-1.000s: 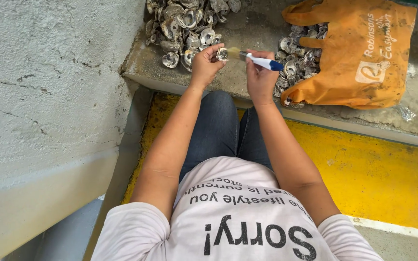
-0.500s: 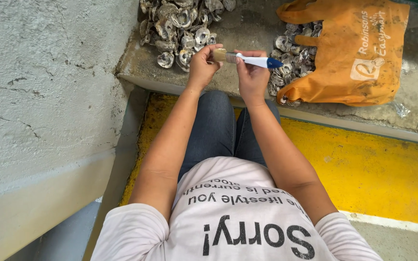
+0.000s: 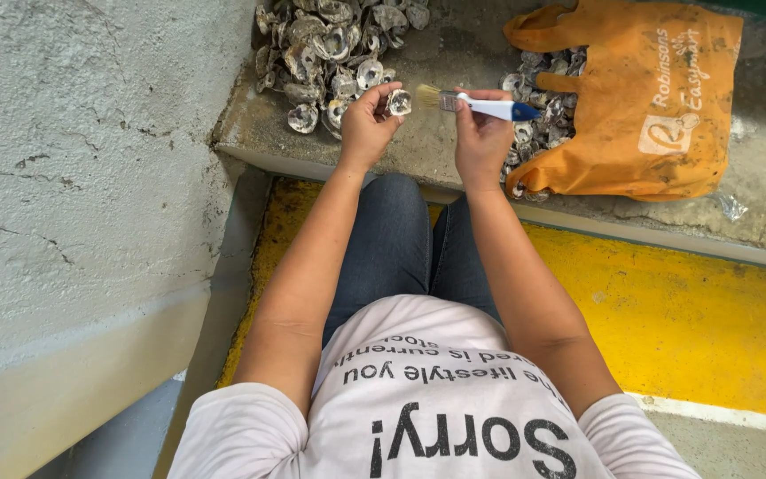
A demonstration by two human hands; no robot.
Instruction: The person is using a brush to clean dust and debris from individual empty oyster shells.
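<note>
Left hand (image 3: 367, 124) clamped on a shell (image 3: 399, 102), upper centre of frame. Right hand (image 3: 482, 133) gripping a brush (image 3: 480, 106), bristles beside the shell. Orange bag (image 3: 658, 106) at upper right.

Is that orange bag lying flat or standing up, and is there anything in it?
Lying flat on its side on the concrete ledge. The orange bag is not empty: shells spill from its open mouth.

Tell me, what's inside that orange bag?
Grey shells spill from the open mouth of the orange bag, beside the right hand holding a brush. How many more lie deeper inside is hidden by the fabric.
</note>
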